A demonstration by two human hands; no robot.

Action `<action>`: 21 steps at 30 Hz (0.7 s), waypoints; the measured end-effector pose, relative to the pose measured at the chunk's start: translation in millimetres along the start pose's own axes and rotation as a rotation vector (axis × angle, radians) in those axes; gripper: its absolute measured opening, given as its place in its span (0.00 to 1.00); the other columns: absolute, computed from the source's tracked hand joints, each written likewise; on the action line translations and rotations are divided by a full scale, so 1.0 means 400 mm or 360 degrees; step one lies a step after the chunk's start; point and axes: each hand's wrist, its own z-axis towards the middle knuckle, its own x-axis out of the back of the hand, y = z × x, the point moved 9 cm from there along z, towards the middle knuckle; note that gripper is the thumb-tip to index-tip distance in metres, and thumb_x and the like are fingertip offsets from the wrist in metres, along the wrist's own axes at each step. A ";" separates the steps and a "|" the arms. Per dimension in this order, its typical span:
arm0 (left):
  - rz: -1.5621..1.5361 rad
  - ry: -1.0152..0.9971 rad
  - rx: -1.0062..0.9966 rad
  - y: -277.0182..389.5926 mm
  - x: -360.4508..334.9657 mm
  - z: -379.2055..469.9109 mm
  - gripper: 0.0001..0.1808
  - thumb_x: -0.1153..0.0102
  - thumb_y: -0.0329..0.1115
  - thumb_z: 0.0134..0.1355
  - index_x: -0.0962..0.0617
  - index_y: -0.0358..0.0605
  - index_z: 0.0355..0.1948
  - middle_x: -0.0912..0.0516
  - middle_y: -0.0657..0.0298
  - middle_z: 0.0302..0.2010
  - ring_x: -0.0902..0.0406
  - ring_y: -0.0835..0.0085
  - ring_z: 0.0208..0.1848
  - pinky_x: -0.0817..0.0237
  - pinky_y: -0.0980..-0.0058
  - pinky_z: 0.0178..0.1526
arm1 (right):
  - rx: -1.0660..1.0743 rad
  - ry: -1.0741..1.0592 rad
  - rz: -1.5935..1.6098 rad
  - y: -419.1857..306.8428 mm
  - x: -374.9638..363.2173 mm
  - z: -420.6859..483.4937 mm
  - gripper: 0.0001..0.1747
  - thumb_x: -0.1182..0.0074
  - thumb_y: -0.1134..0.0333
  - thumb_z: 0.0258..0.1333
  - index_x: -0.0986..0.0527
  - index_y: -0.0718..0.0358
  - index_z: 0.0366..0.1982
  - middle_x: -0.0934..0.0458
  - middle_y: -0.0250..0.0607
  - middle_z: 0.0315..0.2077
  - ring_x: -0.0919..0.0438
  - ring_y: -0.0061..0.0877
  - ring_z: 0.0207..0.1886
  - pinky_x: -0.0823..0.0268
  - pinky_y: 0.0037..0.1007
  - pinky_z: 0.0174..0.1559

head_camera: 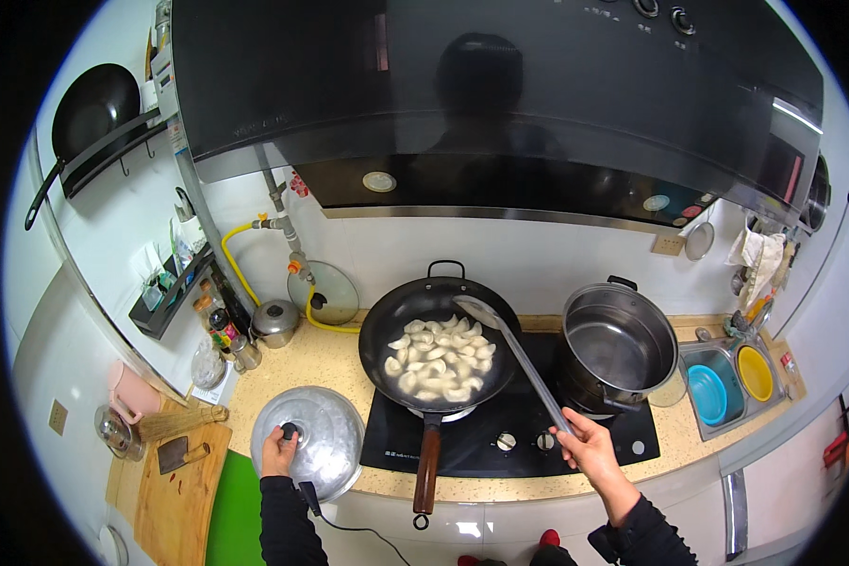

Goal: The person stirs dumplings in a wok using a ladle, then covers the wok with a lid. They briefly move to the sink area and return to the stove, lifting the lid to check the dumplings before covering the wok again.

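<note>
My left hand (280, 453) grips the black knob of a domed metal lid (325, 431), which is at the counter's front edge, left of the stove. In my right hand (587, 446) is the long handle of a metal ladle or spatula (527, 361); its head is over the upper right rim of a black wok (382, 304). The wok stands on the left burner, its wooden handle (426, 463) towards me. Many pale dumplings (435, 361) lie in cloudy liquid inside it.
A large steel pot (619, 339) stands on the stove's right side. Farther right, a double sink (736, 389) holds blue and yellow basins. At left are a cutting board (177, 495) with a cleaver (172, 454), bottles (219, 325) and a small lidded pot (275, 325). A range hood (368, 92) hangs above.
</note>
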 end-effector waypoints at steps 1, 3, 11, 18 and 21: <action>-0.0038 0.0078 0.0000 0.000 0.019 -0.002 0.28 0.52 0.19 0.56 0.34 0.37 0.60 0.27 0.54 0.52 0.29 0.59 0.54 0.35 0.54 0.56 | -0.0001 -0.0022 0.0011 0.011 -0.009 0.012 0.31 0.47 0.77 0.57 0.41 0.70 0.63 0.20 0.43 0.42 0.30 0.13 0.21 0.38 0.15 0.18; -0.0035 0.0087 -0.0038 0.012 0.028 -0.008 0.29 0.54 0.17 0.55 0.34 0.36 0.60 0.29 0.54 0.54 0.30 0.58 0.55 0.35 0.55 0.58 | 0.0008 -0.0018 -0.0009 0.027 -0.018 0.031 0.32 0.46 0.76 0.57 0.40 0.69 0.62 0.19 0.42 0.42 0.30 0.13 0.21 0.38 0.15 0.18; -0.0043 0.0045 -0.0149 0.119 0.045 -0.111 0.30 0.57 0.15 0.54 0.33 0.38 0.60 0.30 0.53 0.54 0.27 0.59 0.50 0.31 0.58 0.55 | -0.0003 -0.0082 -0.0164 0.050 -0.063 0.046 0.30 0.47 0.77 0.58 0.39 0.69 0.62 0.19 0.43 0.40 0.31 0.13 0.20 0.39 0.16 0.17; 0.0094 0.0017 -0.0325 0.240 0.013 -0.251 0.28 0.61 0.13 0.60 0.34 0.42 0.62 0.31 0.54 0.58 0.27 0.63 0.54 0.30 0.67 0.56 | 0.0242 -0.0083 -0.0333 -0.054 -0.047 -0.008 0.31 0.45 0.76 0.56 0.38 0.69 0.62 0.19 0.35 0.37 0.31 0.12 0.20 0.38 0.16 0.19; 0.0116 -0.0092 -0.0405 0.301 -0.021 -0.308 0.28 0.60 0.13 0.61 0.35 0.42 0.62 0.32 0.55 0.58 0.27 0.64 0.53 0.30 0.70 0.56 | 0.0235 -0.0196 -0.0018 -0.112 -0.028 -0.030 0.30 0.47 0.78 0.57 0.39 0.69 0.62 0.20 0.43 0.40 0.31 0.12 0.20 0.40 0.14 0.17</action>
